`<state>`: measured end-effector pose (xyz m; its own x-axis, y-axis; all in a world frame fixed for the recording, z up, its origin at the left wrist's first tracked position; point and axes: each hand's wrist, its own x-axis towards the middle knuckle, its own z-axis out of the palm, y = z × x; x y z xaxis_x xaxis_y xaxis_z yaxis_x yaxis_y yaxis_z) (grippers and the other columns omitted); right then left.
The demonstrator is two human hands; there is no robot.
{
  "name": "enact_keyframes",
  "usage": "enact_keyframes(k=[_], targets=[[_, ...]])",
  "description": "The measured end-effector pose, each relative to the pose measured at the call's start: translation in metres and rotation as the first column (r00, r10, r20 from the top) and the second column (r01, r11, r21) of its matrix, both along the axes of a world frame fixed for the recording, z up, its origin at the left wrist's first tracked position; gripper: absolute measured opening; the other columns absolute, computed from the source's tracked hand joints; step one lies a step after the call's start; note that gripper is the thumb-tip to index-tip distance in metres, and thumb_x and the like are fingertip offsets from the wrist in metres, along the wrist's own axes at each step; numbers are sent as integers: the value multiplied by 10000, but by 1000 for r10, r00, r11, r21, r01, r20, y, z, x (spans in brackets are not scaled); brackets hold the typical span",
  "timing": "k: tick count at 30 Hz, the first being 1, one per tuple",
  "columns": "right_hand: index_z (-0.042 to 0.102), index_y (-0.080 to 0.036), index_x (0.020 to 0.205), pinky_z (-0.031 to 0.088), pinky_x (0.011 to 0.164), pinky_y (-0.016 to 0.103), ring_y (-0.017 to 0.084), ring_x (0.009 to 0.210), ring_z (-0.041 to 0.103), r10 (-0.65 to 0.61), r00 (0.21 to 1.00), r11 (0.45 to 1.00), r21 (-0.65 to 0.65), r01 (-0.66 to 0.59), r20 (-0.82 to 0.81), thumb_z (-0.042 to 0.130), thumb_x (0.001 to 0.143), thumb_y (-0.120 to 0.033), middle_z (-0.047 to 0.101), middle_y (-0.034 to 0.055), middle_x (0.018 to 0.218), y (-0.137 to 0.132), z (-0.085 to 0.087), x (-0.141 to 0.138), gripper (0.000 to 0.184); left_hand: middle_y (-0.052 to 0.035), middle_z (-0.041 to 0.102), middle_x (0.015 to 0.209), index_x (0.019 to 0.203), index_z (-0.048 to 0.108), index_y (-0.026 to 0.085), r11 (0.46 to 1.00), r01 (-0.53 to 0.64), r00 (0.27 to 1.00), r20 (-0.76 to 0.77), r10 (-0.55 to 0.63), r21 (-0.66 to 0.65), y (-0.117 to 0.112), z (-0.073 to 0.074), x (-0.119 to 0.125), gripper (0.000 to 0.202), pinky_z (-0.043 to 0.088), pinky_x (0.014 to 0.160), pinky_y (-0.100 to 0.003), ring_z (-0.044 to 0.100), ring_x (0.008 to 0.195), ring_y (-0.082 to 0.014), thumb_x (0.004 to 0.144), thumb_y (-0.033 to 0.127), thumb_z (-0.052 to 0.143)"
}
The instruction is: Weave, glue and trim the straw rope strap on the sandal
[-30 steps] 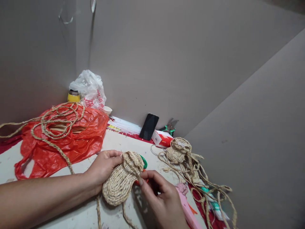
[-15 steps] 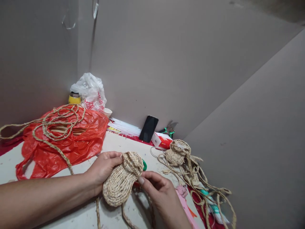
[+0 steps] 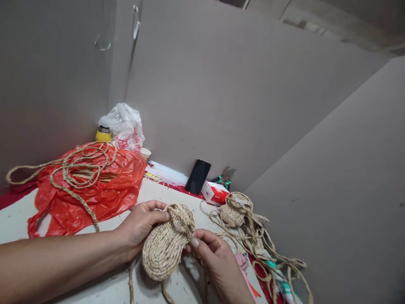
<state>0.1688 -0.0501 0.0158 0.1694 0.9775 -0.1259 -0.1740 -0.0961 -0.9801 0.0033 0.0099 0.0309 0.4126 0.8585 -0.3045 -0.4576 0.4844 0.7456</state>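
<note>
The left hand (image 3: 142, 226) grips a tan, rounded, braided-straw piece (image 3: 166, 251) over a white tabletop (image 3: 158, 194); the right hand (image 3: 217, 255) pinches its edge. Keeping the left side steady and the pinch snug should help.

In the left of the frame, a rope (image 3: 89, 209) lies on a bag (image 3: 126, 194), and this bag is on the table (image 3: 155, 190). Behind it there are a jar (image 3: 103, 134), then, to the right, a second bag (image 3: 123, 120) and a cup (image 3: 145, 153). Near the centre is a phone (image 3: 198, 176); right of it, a box (image 3: 218, 194), with pliers (image 3: 226, 180) behind. At lower centre, a slipper (image 3: 163, 251) is between the left hand (image 3: 144, 223) and the right hand (image 3: 215, 257).
</note>
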Motion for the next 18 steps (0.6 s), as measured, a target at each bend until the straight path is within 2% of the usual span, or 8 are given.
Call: enact_keyframes(k=[3, 7, 12, 18], targets=[[687, -149, 673, 424, 576, 222, 124, 553, 538, -6, 999, 1000, 15, 5, 50, 829, 614, -368, 620, -8, 559, 1, 0, 2, 268, -41, 694, 621, 772, 580, 146, 1000, -5, 1000, -10, 5, -2, 1, -1, 1, 276, 509, 598, -292, 658, 560, -180, 555, 161, 750], [731, -152, 719, 457, 585, 233, 133, 571, 572, -7, 992, 1000, 17, 5, 129, 848, 587, -390, 676, 16, 625, 3, -2, 10, 297, -25, 683, 602, 773, 598, 139, 1000, -19, 999, -37, 20, 12, 3, -2, 1, 278, 501, 587, -278, 652, 541, -168, 549, 175, 759], [742, -153, 730, 496, 578, 259, 158, 582, 601, -6, 967, 998, 69, -12, 256, 829, 616, -413, 707, 45, 660, 5, -7, 19, 297, -48, 700, 621, 763, 605, 131, 1000, 0, 999, -50, 1, 22, 3, -4, -1, 241, 503, 592, -277, 651, 545, -166, 572, 171, 746], [734, -158, 707, 460, 541, 232, 141, 558, 567, -49, 926, 991, 134, -2, 374, 784, 679, -409, 686, 30, 613, 0, -5, 20, 257, -58, 704, 618, 751, 611, 121, 1000, -4, 997, -77, 6, 26, 4, -4, -1, 212, 498, 589, -272, 647, 539, -162, 577, 165, 724]])
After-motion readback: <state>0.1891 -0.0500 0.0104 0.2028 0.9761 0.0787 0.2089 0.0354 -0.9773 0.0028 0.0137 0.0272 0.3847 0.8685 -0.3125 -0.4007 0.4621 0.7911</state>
